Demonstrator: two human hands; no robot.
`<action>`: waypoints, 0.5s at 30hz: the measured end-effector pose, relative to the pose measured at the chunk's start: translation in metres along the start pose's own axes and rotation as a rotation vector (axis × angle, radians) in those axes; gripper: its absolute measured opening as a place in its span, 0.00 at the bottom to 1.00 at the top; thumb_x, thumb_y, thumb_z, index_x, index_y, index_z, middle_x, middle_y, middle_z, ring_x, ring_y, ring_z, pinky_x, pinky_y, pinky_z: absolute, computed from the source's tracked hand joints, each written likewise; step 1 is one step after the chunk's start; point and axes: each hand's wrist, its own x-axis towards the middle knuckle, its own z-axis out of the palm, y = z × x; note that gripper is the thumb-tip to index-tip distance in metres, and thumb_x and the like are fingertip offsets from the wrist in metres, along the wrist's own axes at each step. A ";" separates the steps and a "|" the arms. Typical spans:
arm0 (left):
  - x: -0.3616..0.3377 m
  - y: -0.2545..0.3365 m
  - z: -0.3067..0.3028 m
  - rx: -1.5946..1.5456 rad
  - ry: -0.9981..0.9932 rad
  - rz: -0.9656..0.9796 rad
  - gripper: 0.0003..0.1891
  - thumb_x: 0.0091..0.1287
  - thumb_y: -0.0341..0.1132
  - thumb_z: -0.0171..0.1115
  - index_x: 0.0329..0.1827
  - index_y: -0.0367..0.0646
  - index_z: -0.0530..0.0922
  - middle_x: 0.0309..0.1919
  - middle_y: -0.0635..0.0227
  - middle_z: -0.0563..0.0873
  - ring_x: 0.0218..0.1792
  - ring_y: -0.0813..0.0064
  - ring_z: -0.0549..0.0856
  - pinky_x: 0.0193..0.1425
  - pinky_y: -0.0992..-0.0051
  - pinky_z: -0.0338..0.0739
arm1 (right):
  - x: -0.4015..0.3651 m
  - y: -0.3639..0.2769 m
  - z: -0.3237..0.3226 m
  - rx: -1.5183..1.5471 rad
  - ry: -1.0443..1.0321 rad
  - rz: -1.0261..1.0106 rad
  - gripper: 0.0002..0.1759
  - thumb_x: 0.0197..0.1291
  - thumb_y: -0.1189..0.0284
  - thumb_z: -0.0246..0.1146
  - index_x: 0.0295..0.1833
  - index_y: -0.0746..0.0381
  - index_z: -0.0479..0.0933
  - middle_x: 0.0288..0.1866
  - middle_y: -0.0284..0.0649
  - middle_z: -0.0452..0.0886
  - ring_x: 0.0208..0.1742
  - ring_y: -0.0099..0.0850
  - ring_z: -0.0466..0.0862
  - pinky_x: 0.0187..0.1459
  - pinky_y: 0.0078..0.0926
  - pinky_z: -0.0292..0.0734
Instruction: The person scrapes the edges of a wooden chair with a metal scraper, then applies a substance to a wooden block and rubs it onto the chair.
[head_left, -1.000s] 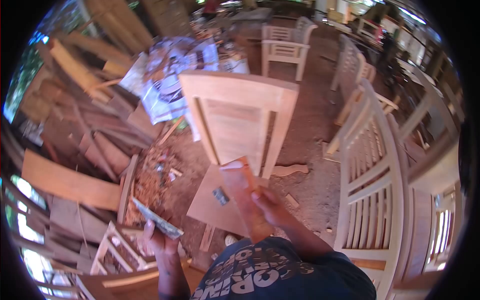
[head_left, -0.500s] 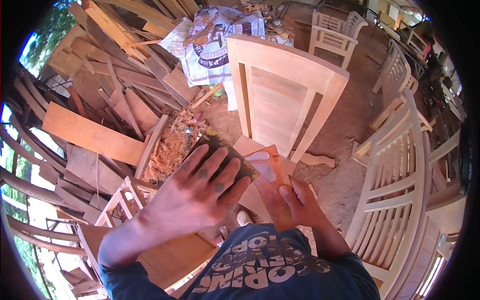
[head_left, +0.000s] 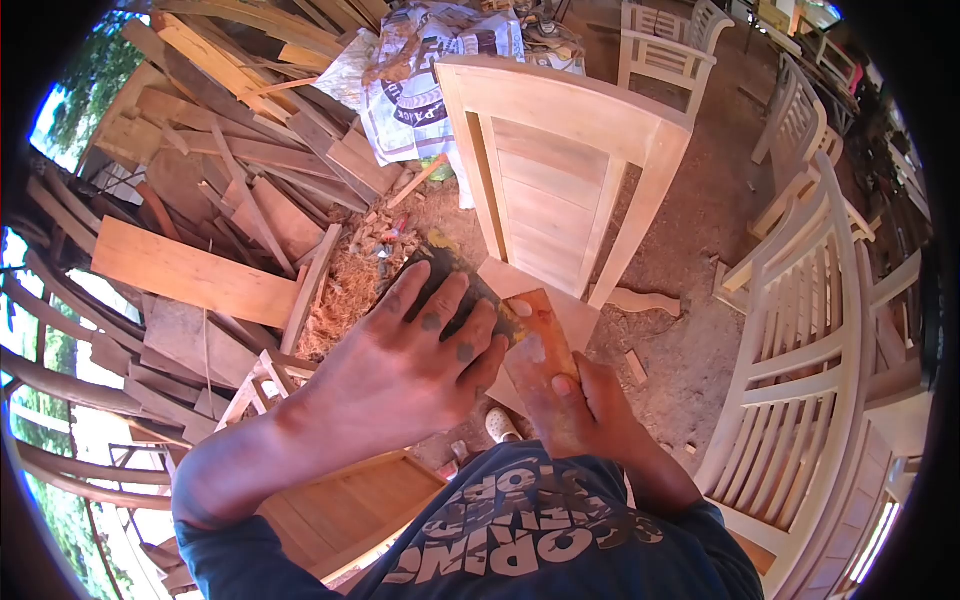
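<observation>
My left hand [head_left: 425, 365] is closed around a dark flat plate [head_left: 440, 258] with yellowish smears, its fingers lying over the top of it. My right hand [head_left: 585, 410] grips a thin orange-brown rectangular spreader [head_left: 545, 328] with pale paste on its face, the thumb pressed on top. The spreader's left edge overlaps the right end of the dark plate in this view. Just beyond both hands rises a pale unfinished wooden chair [head_left: 560, 135] with a tall panelled back.
Slatted wooden benches [head_left: 790, 400] line the right side. Scrap boards [head_left: 200, 270] are heaped at left beside wood shavings [head_left: 340, 310]. A printed white sack [head_left: 415, 95] lies behind the chair. Near my left forearm is a brown wooden panel [head_left: 350, 510]. A curved wooden piece [head_left: 645, 300] rests on the ground.
The spreader and dark plate have come closer together, and the spreader has tilted. My left forearm has shifted slightly left and the view has moved a little.
</observation>
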 end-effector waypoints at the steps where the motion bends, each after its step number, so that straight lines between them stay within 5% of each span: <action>1: 0.000 0.000 0.001 -0.002 -0.001 0.001 0.17 0.51 0.37 0.62 0.45 0.48 0.84 0.48 0.65 0.83 0.55 0.58 0.79 0.63 0.52 0.72 | -0.001 0.000 0.001 0.010 -0.002 0.016 0.20 0.72 0.61 0.49 0.38 0.69 0.69 0.23 0.55 0.74 0.27 0.53 0.79 0.30 0.40 0.70; 15: -0.005 0.005 -0.003 -0.037 -0.029 -0.039 0.15 0.55 0.36 0.60 0.46 0.47 0.83 0.48 0.62 0.81 0.53 0.57 0.79 0.60 0.55 0.74 | -0.003 0.000 0.010 0.062 0.042 -0.006 0.20 0.71 0.61 0.51 0.37 0.69 0.68 0.22 0.55 0.73 0.23 0.53 0.76 0.26 0.39 0.69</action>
